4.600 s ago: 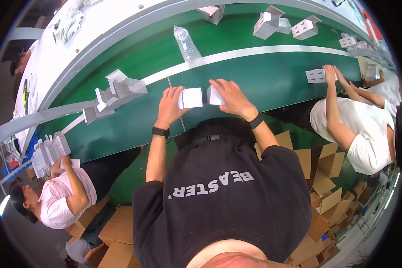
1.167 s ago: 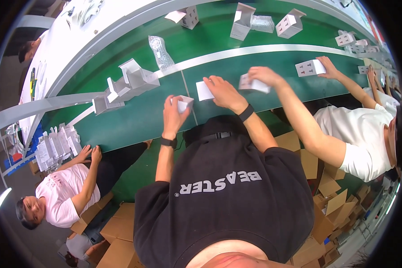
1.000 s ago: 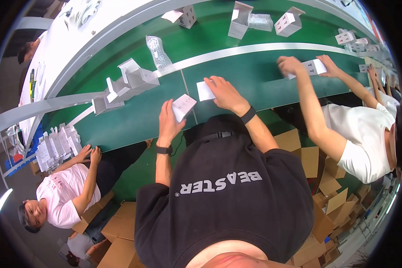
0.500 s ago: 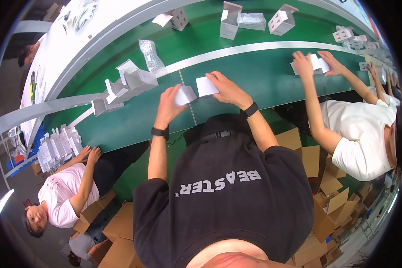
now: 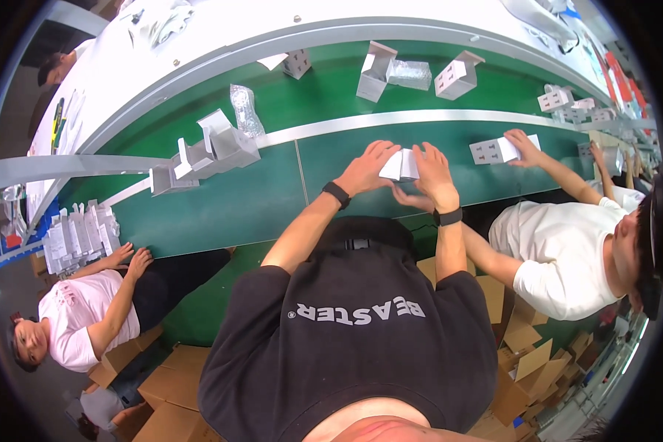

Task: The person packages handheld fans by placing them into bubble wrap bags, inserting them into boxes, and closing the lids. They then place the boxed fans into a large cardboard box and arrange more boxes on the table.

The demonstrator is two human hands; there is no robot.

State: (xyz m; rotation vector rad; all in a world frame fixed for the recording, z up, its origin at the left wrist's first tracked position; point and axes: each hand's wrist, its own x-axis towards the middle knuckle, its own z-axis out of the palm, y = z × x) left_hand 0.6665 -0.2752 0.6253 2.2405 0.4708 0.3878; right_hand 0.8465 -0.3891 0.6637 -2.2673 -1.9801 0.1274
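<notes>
My left hand (image 5: 370,169) is closed round the side of a small white box (image 5: 393,166). Right beside it, apparently touching, is a second white box (image 5: 408,168), with my right hand (image 5: 435,175) gripping its far side. Both boxes are over the dark green belt, in front of my chest. My fingers partly cover them. A co-worker's hand (image 5: 411,200) reaches in just below my right wrist; I cannot tell whether it touches anything.
Open white cartons (image 5: 225,147) stand at the belt's left, near a bubble-wrapped item (image 5: 246,110). More cartons (image 5: 457,77) sit beyond the white divider (image 5: 390,118). On my right, a co-worker's hand (image 5: 523,149) holds white boxes. Brown cardboard boxes (image 5: 177,376) lie below the belt.
Both my hands have moved to the right along the belt and brought the two white boxes together. The right co-worker's one hand has come over toward mine.
</notes>
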